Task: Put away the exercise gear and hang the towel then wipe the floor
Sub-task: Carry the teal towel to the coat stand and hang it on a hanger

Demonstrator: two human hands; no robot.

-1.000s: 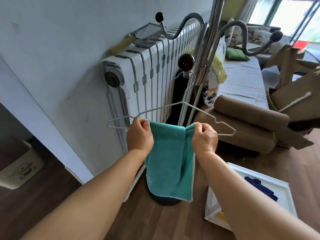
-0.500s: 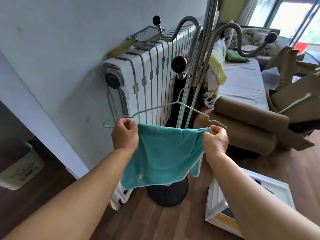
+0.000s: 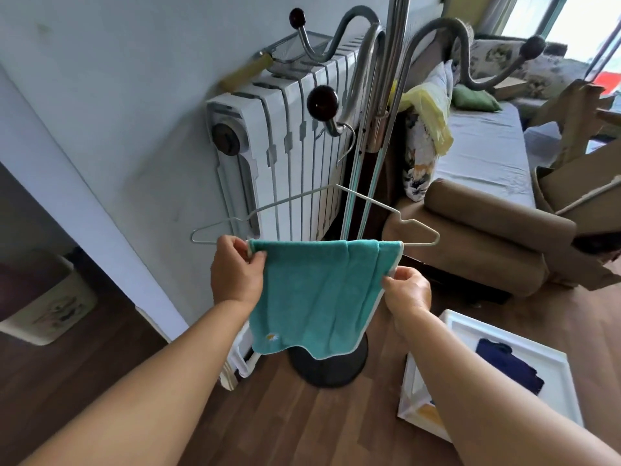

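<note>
The left hand (image 3: 237, 270) pinches the upper left corner of the teal terry towel (image 3: 317, 290), and the right hand (image 3: 408, 289) pinches its right edge lower down. The towel, bunched a second ago, now lies spread flat over the bottom bar of the thin white wire hanger (image 3: 336, 210), hooked on the chrome coat stand (image 3: 386, 95).

Bright daylight from window (image 3: 571, 25) upper right, overexposed; wide-angle edge distortion.
</note>
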